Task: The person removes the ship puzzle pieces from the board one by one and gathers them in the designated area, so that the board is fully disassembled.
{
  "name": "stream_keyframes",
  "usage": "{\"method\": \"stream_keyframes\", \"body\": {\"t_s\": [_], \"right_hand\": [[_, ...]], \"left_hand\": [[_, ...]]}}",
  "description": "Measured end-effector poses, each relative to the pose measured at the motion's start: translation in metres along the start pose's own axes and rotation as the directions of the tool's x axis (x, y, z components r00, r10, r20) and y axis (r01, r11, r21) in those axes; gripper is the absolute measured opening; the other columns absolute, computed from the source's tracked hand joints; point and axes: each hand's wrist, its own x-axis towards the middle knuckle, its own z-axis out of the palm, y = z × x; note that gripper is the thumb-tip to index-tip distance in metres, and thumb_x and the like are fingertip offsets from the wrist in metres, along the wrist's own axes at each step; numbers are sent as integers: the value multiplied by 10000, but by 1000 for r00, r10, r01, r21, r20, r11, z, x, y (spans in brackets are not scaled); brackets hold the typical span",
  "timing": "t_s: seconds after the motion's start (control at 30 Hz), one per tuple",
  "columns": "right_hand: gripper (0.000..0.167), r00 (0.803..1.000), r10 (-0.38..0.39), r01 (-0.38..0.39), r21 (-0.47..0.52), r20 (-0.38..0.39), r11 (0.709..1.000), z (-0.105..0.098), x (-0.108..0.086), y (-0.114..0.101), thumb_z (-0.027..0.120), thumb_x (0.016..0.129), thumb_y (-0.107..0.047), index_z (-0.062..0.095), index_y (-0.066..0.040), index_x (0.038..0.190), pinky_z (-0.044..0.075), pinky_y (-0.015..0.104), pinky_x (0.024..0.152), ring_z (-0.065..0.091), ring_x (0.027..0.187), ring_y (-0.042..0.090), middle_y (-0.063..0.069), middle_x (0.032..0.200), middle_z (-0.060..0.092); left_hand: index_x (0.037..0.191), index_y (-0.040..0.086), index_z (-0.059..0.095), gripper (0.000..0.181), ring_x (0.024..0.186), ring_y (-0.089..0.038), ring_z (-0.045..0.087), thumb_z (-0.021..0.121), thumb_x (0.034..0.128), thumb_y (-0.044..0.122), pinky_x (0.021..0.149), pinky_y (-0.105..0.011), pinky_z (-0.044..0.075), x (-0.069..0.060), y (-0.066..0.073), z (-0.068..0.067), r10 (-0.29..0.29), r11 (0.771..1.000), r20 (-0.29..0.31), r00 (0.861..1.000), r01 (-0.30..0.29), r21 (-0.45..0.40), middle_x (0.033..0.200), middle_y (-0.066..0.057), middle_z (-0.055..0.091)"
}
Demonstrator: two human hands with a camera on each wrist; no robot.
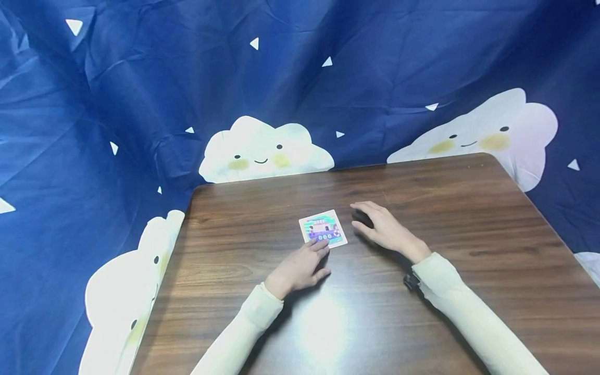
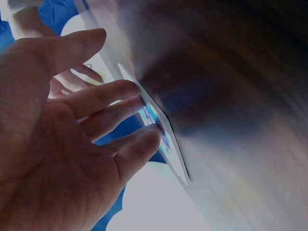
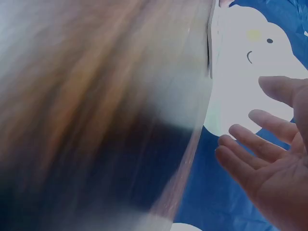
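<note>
A thin square board (image 1: 322, 227) with a white border and a colourful printed picture lies flat on the wooden table. My left hand (image 1: 300, 266) rests its fingertips on the near edge of this board, fingers extended and thumb apart. The left wrist view shows the fingertips against the board's printed face (image 2: 179, 161), covering part of the picture. Just right of the board is my right hand (image 1: 383, 227), fingers loosely bent, holding nothing. In the right wrist view that hand (image 3: 276, 166) has its fingers spread, apart from the board's edge (image 3: 211, 43).
The brown wooden table (image 1: 225, 260) reflects a bright light patch near its front. Behind it and at its left hangs a blue cloth (image 1: 281, 78) with smiling white clouds and small triangles. A black strap device (image 1: 411, 282) sits at the right wrist.
</note>
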Motion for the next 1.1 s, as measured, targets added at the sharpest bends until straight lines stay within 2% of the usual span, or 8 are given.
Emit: {"method": "stream_keyframes", "body": {"t_s": [0.2, 0.5, 0.87, 1.1], "right_hand": [[493, 999, 7, -8, 32, 37, 999, 3, 15, -1, 642, 1037, -247, 558, -8, 1460, 445, 556, 1176, 568, 1384, 383, 199, 1448, 614], [395, 997, 4, -8, 61, 76, 998, 13, 36, -7, 642, 1031, -197, 635, 4, 1370, 495, 517, 1139, 640, 1313, 338, 175, 1371, 683], [292, 994, -36, 29, 68, 105, 997, 41, 45, -9, 645, 1004, -58, 687, 3, 1286, 507, 528, 1110, 664, 1255, 358, 169, 1279, 731], [294, 990, -32, 26, 47, 138, 999, 39, 53, -15, 665, 982, -46, 698, -7, 1272, 474, 561, 1134, 649, 1267, 388, 174, 1279, 732]], "left_hand": [[1496, 22, 537, 625, 1529, -353, 422, 626, 1027, 425, 1286, -435, 333, 0, 7, -5, 0, 1000, -15, 1000, 0, -2, 1645, -127, 445], [1512, 46, 524, 637, 1551, -334, 392, 634, 1019, 435, 1285, -424, 337, -2, 9, 3, 9, 1000, -11, 1000, -9, -12, 1658, -97, 432], [1503, 43, 526, 644, 1541, -335, 407, 675, 996, 410, 1287, -406, 335, -7, 14, 9, 29, 999, -34, 999, -30, -22, 1644, -91, 451], [1492, 36, 527, 655, 1532, -337, 413, 688, 983, 416, 1299, -404, 312, -1, 13, 9, 60, 998, -52, 997, -59, 18, 1635, -105, 457]]}}
